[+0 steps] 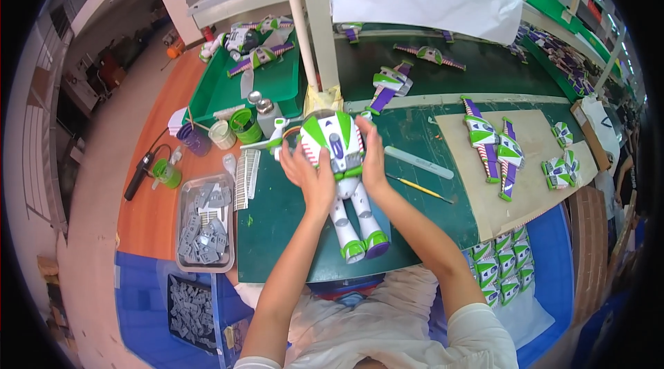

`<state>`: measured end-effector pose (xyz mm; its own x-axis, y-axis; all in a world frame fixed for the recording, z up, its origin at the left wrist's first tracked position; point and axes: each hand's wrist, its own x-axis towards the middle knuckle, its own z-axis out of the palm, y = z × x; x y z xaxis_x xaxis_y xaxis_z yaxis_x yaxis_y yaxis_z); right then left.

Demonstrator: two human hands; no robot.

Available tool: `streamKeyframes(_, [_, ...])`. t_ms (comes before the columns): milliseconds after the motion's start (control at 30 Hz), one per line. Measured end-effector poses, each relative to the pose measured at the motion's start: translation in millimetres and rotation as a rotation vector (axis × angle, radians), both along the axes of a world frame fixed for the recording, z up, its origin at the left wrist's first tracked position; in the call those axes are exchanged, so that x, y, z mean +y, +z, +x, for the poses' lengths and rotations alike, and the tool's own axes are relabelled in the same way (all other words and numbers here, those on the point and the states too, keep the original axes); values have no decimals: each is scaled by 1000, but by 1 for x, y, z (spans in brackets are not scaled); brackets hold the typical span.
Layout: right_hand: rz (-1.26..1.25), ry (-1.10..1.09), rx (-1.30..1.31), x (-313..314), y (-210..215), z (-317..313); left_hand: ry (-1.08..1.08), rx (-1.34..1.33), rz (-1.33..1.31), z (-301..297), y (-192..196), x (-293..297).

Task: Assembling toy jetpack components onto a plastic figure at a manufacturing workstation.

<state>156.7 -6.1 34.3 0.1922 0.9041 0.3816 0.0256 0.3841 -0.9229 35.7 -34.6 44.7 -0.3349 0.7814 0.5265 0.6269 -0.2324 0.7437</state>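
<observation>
A white, green and purple toy space figure [344, 141] is face up over the green tabletop, its legs and green-and-purple feet pointing toward me. My left hand [308, 177] is closed on the left side of its chest, with the thumb against the front. On the other side, my right hand [373, 160] wraps the torso, fingers near the shoulder. The figure's arm [280, 132] sticks out beyond my left hand. Both palms and the figure's back are hidden. To the right of the right hand lie a thin yellow-handled brush [419, 188] and a flat pale strip [420, 162].
Winged toy parts [492, 144] lie on brown cardboard [456, 135] at right; more ride a dark conveyor [470, 65] behind. A green tray [214, 96], paint cups [221, 134], a metal-topped bottle [268, 118] and a clear bin [228, 255] of grey parts stand left. Blue bins [142, 300] flank me.
</observation>
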Motion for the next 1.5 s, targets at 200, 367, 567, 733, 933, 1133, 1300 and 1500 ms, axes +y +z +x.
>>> streamKeyframes(200, [155, 149, 54, -98, 57, 43, -725, -603, -17, 14, 64, -67])
streamKeyframes(367, [393, -65, -1387, -184, 88, 133, -1064, -373, -363, 40, 78, -89])
streamKeyframes(567, [163, -159, -1429, -271, 52, 188, -1522, -198, -756, 147, 51, -123])
streamKeyframes(733, [-397, -691, -810, -348, -22, 270, -1521, -127, -824, 232, 22, -111])
streamKeyframes(933, [-998, -1297, 136, -498, -196, 408, -1233, -627, -1015, 307, -22, -3])
streamKeyframes(1133, [-1570, -1307, -115, -539, -245, 366, -1036, -896, -1265, 365, -28, 27])
streamKeyframes(1300, [-1726, -1352, -401, -531, -245, 353, -956, -632, -1217, 362, -28, 15])
streamKeyframes(1500, [-466, -1054, -649, -356, -64, 336, -1212, -501, -1239, 211, 60, -14])
